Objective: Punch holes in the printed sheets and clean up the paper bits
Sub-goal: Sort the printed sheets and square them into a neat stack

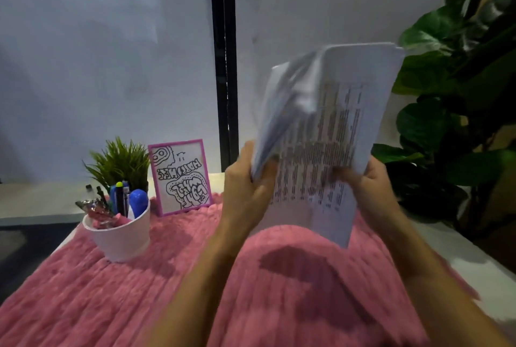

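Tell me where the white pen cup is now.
Head view, left side: the white cup stands on the pink cover, in front of the small plant, left of the framed drawing.

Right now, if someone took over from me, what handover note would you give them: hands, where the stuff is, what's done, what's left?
Left hand: grips the lower left edge of the printed sheets.
Right hand: grips their lower right edge.
Sheets: one stack, held up above the pink cloth, with the left side fanned and blurred.
Nearby: a white cup of pens, a framed drawing and a small plant at the far left.
Done: no holes or paper bits can be made out.
Left: no hole punch is in view, so find one, punch the sheets, then clear up the bits.
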A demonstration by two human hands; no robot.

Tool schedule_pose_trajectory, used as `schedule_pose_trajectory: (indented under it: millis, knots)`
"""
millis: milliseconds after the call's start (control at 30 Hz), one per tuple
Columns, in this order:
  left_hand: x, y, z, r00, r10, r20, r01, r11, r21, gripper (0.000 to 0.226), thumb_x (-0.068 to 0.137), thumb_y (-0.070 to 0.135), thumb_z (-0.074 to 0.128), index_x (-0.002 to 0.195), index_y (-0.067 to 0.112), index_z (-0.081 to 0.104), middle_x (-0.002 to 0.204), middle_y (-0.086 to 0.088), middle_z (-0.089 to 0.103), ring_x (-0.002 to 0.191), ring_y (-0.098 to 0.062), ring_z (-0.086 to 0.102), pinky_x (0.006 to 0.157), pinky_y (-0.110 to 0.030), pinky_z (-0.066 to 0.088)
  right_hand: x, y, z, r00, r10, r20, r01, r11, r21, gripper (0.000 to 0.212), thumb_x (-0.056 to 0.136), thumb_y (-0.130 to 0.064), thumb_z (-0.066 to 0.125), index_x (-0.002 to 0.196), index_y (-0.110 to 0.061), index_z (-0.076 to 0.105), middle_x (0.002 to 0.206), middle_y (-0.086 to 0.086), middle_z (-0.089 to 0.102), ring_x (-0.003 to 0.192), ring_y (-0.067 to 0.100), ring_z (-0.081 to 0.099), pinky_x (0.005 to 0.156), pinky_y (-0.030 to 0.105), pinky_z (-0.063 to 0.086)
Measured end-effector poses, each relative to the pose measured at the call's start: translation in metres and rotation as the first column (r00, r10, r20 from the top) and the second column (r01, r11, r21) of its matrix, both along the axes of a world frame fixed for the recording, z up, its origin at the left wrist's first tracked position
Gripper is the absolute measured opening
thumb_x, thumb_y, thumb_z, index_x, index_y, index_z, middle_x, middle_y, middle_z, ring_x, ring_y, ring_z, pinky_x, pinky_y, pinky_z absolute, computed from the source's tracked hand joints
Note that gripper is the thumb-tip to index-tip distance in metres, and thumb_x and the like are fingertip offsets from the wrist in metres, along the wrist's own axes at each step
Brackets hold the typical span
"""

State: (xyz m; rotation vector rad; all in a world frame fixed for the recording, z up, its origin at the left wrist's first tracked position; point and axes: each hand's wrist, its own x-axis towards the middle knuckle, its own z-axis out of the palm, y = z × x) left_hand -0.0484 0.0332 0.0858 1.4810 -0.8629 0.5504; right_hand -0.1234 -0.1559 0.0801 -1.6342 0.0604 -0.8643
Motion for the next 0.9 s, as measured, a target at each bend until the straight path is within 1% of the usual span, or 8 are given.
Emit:
schedule_pose_trajectory:
  millis: [100,233,333,433,600,700,800,900]
  knots:
    - [-0.002,0.001,-0.009,0.990,0.054,-0.129,-0.073,0.987,-0.145,0.019,0.091,0.004,0.064,0.107,0.013,0.056,0.082,0.014,0.059,0.070,0.011,0.062,0.055,-0.004,0.045,-0.007,0.012,-0.003,1.000,0.004,-0.017,-0.005,0.999,-0.053,0.035,0.088,0.001,0.064,0.112,-0.024,0.060,0.105,0.001,0.073,0.094,0.016,0.072,0.077,0.034,0.060]
    - [0.010,0.005,-0.026,0.966,0.071,-0.249,-0.117,0.978,-0.174,0.022,0.092,0.014,0.064,0.107,0.025,0.053,0.096,0.010,0.065,0.080,0.004,0.066,0.065,-0.011,0.052,-0.010,0.015,-0.018,0.999,-0.026,-0.025,0.025,1.000,-0.007,0.039,0.086,0.004,0.062,0.110,-0.027,0.061,0.104,0.000,0.072,0.094,0.016,0.071,0.077,0.033,0.058]
    - [0.022,0.002,-0.049,0.927,0.070,-0.368,-0.099,0.993,-0.062,0.017,0.092,0.032,0.063,0.106,0.023,0.059,0.101,-0.002,0.068,0.091,-0.013,0.067,0.078,-0.032,0.057,-0.011,0.014,-0.037,0.988,-0.086,-0.130,0.096,0.992,0.075,0.024,0.076,-0.016,0.058,0.099,-0.019,0.065,0.093,0.004,0.071,0.086,0.023,0.067,0.079,0.050,0.056]
    - [0.020,-0.004,-0.065,0.887,0.095,-0.451,-0.094,0.995,0.024,0.047,0.088,0.048,0.058,0.116,0.010,0.060,0.106,-0.010,0.067,0.098,-0.026,0.065,0.090,-0.051,0.055,-0.009,0.016,-0.052,0.979,-0.082,-0.186,0.113,0.979,0.167,0.023,0.072,-0.019,0.056,0.091,-0.012,0.066,0.089,0.021,0.066,0.081,0.031,0.060,0.078,0.063,0.051]
    - [0.018,-0.002,-0.054,0.879,-0.013,-0.477,-0.065,0.987,-0.147,0.023,0.099,0.036,0.051,0.089,0.018,0.060,0.083,0.000,0.059,0.078,-0.012,0.054,0.074,-0.032,0.047,-0.011,0.013,-0.044,0.992,-0.113,-0.065,0.126,0.957,0.261,0.027,0.088,0.006,0.049,0.099,-0.011,0.066,0.090,0.009,0.071,0.078,0.025,0.067,0.069,0.044,0.056]
    - [0.014,-0.002,-0.069,0.845,-0.031,-0.534,-0.008,0.998,-0.069,0.036,0.090,0.051,0.050,0.115,0.027,0.061,0.114,0.008,0.064,0.107,-0.009,0.060,0.101,-0.040,0.047,-0.011,0.019,-0.067,0.986,-0.127,-0.108,0.150,0.957,0.249,0.026,0.083,0.003,0.051,0.097,-0.013,0.066,0.090,0.009,0.069,0.082,0.030,0.064,0.072,0.044,0.054]
    - [0.013,-0.003,-0.080,0.877,0.054,-0.477,-0.058,0.998,0.007,0.018,0.092,0.041,0.060,0.105,0.028,0.062,0.098,0.002,0.069,0.088,-0.017,0.067,0.085,-0.048,0.057,-0.010,0.023,-0.078,0.982,-0.147,-0.122,0.173,0.953,0.248,0.016,0.076,-0.006,0.054,0.085,-0.013,0.065,0.082,0.010,0.063,0.078,0.029,0.057,0.068,0.043,0.047]
    - [0.020,-0.001,-0.081,0.891,0.055,-0.450,-0.071,0.997,-0.020,0.050,0.085,0.048,0.059,0.120,0.011,0.060,0.105,-0.003,0.069,0.094,-0.012,0.068,0.082,-0.037,0.060,-0.014,0.023,-0.068,0.984,-0.153,-0.095,0.171,0.959,0.225,0.022,0.070,-0.014,0.051,0.086,-0.015,0.066,0.082,0.017,0.060,0.075,0.027,0.055,0.066,0.043,0.046]
